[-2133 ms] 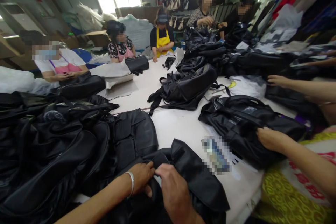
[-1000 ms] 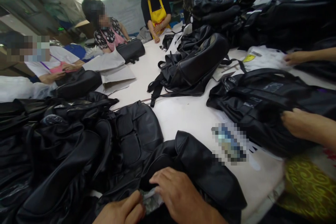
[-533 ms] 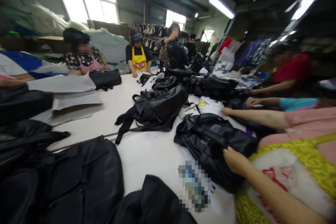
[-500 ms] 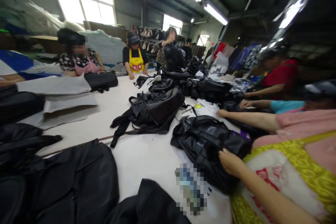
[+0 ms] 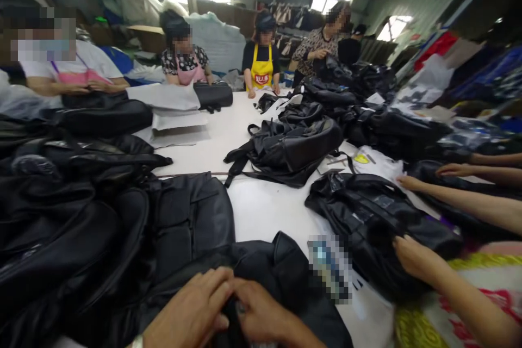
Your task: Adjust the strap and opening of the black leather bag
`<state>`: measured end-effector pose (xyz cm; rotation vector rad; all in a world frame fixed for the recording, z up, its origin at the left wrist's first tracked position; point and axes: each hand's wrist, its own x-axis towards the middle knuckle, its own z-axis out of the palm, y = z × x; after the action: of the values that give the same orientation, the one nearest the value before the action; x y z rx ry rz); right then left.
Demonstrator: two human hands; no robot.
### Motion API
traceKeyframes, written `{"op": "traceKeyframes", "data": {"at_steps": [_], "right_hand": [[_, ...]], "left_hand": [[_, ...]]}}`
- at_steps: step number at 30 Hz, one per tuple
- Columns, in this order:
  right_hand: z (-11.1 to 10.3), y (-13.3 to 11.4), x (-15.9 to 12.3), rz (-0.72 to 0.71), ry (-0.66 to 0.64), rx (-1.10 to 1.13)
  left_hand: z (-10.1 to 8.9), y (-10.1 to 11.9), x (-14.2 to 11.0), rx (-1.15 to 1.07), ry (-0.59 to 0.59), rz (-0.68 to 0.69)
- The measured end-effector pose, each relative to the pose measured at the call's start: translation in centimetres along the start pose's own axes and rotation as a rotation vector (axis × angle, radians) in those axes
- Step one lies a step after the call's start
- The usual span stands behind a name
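Black, smooth and softly shiny, the slack bag (image 5: pixel 310 307) lies right in front of me at the near edge of the white table (image 5: pixel 261 212), its material rumpled into rounded folds, one stiffer flap standing up in a blunt peak. And here are my hands, meeting on top of it! My left hand (image 5: pixel 191 304) has its fingers pressed together and bent over a dark fold, thumb tucked in beneath; my right hand (image 5: pixel 261 310) comes in touching close, fingers curled tight, pinching the same material, though the very tips are hidden. Just beyond, a flat backpack (image 5: pixel 196 223) shows boxy, seamed panels; to the left, a heap of black bags (image 5: pixel 73 217) bulges in glossy creases. Over on my right, a co-worker's hand (image 5: pixel 411 255) grips a wrinkled bag with carry straps (image 5: pixel 379 223).
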<state>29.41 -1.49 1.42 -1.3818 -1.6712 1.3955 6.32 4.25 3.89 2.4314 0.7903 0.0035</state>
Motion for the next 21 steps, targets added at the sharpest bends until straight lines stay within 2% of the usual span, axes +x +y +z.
{"op": "traceKeyframes", "data": {"at_steps": [1, 3, 6, 8, 10, 12, 15, 18, 19, 21], "right_hand": [[1.7, -0.6, 0.7, -0.039, -0.060, 0.032], [3.0, -1.1, 1.0, -0.064, -0.192, 0.108], [3.0, -0.7, 0.7, -0.008, -0.388, 0.166], [3.1, -0.2, 0.8, 0.007, -0.420, 0.157], [3.0, 0.3, 1.4, 0.024, -0.343, 0.114], [1.8, 0.8, 1.9, 0.044, -0.193, 0.019], [-2.6, 1.3, 1.4, 0.148, 0.004, -0.068], [-7.1, 1.5, -0.9, 0.279, 0.121, 0.168], [-7.9, 1.6, -1.8, 0.297, 0.156, 0.290], [-8.0, 2.1, -3.4, 0.309, 0.196, 0.531]], "left_hand": [[-0.4, -0.1, -0.2, 0.006, -0.003, -0.068], [-1.0, -0.2, -0.7, 0.010, -0.036, -0.199], [-1.0, 0.3, -1.7, 0.012, -0.169, -0.340], [-0.8, 0.8, -2.1, 0.005, -0.228, -0.423], [-0.5, 1.1, -2.3, -0.009, -0.236, -0.478], [-0.2, 0.9, -2.4, -0.023, -0.189, -0.484], [0.4, 0.1, -2.7, -0.043, -0.132, -0.437], [1.2, -1.4, -2.7, -0.069, -0.118, -0.395], [1.4, -1.9, -2.6, -0.089, -0.113, -0.385], [1.8, -2.6, -2.0, -0.172, -0.082, -0.354]]}}
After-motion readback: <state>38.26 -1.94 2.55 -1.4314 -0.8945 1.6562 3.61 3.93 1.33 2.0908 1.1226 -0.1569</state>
